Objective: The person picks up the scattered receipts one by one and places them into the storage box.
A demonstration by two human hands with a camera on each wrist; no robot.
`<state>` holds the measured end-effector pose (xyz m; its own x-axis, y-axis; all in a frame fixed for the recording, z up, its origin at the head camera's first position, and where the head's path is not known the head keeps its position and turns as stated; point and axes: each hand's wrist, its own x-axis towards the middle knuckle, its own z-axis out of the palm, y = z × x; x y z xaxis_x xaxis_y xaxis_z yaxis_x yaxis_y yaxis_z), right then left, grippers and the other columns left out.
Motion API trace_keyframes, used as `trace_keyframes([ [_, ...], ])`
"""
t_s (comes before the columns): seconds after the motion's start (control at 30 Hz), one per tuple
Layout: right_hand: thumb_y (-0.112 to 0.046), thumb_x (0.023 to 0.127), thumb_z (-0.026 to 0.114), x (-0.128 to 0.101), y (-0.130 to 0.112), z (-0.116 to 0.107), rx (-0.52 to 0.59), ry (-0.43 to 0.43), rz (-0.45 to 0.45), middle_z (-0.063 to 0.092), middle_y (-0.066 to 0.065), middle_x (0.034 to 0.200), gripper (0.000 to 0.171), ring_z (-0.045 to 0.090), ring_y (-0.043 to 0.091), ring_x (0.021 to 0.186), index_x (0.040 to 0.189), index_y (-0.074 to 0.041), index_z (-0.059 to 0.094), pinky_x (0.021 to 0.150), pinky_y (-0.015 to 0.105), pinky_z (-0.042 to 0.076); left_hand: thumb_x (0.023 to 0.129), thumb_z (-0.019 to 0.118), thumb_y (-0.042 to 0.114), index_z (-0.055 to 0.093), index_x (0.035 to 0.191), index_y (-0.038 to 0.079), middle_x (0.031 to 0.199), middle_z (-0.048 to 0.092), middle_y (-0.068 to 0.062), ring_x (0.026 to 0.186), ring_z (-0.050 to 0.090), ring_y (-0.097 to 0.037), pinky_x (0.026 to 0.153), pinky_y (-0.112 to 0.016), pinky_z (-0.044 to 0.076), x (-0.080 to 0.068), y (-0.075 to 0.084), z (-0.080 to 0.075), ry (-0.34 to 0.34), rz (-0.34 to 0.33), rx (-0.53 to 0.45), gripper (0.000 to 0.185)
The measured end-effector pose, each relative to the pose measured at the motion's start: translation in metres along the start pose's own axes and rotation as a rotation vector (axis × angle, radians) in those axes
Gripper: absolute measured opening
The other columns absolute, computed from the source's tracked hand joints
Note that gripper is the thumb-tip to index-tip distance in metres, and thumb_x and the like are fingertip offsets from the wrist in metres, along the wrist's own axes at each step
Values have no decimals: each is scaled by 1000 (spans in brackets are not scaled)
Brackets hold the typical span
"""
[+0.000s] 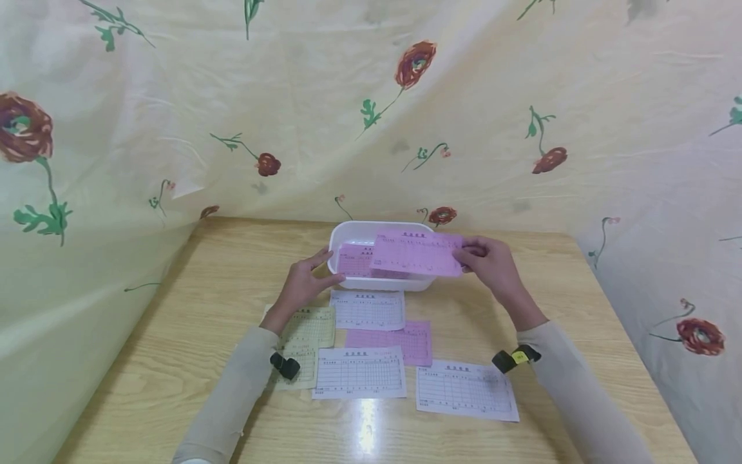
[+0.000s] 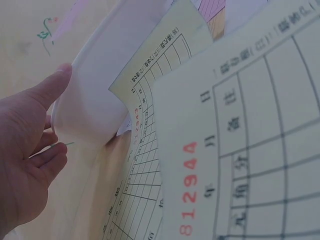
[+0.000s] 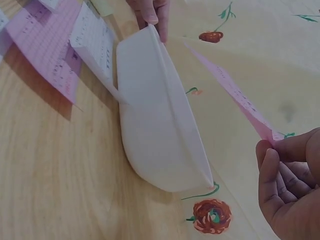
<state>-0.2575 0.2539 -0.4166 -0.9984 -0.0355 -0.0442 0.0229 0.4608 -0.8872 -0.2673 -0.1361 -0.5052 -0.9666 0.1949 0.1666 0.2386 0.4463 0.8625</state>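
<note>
Over the white plastic tub [image 1: 379, 284], my right hand [image 1: 491, 263] pinches a pink printed form [image 1: 414, 254] by its right end. In the right wrist view that form [image 3: 235, 95] is seen nearly edge-on, above the rim. At the tub's left end my left hand [image 1: 307, 277] grips the rim, thumb on the near side and fingers behind, as the left wrist view shows with the hand [image 2: 32, 145] at the wall. Another pink form [image 1: 355, 261] lies inside the tub, partly covered by the held one.
In front of the tub lie white forms [image 1: 359, 377] [image 1: 466, 393], a white form touching the tub [image 1: 368, 310], a pink form [image 1: 418, 345] partly covered, and yellowish forms [image 1: 307, 332] under the left forearm. A flowered cloth [image 1: 324, 109] hangs behind the wooden table [image 1: 191, 309].
</note>
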Motion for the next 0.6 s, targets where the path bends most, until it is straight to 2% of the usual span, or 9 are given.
trace_keyframes([
  [0.13, -15, 99, 69, 11, -4, 4, 21, 9, 0, 68, 28, 120, 40, 69, 8, 84, 131, 7, 61, 77, 23, 62, 84, 84, 37, 53, 146, 5, 160, 40, -15, 150, 31, -40, 122, -55, 26, 0, -1, 0, -1, -10, -5, 76],
  [0.27, -14, 98, 70, 22, -5, 10, 28, 3, 0, 68, 28, 121, 40, 70, 6, 84, 132, 7, 61, 77, 23, 62, 84, 84, 38, 54, 146, 6, 160, 40, -14, 150, 30, -40, 123, -55, 25, 0, -2, 0, -4, -20, -4, 76],
  [0.47, -11, 96, 72, 40, -5, 20, 15, -3, -11, 70, 27, 122, 38, 71, 13, 92, 128, 7, 62, 78, 26, 63, 84, 84, 38, 53, 146, 5, 160, 40, -13, 150, 31, -39, 122, -54, 27, 1, -2, 0, -7, -20, -2, 76],
  [0.6, -10, 95, 73, 51, -5, 27, 23, 3, -3, 69, 27, 123, 37, 72, 17, 94, 127, 7, 63, 75, 23, 62, 84, 84, 39, 54, 145, 5, 160, 40, -13, 150, 31, -39, 122, -55, 27, 1, -3, 0, -6, -20, -2, 77],
])
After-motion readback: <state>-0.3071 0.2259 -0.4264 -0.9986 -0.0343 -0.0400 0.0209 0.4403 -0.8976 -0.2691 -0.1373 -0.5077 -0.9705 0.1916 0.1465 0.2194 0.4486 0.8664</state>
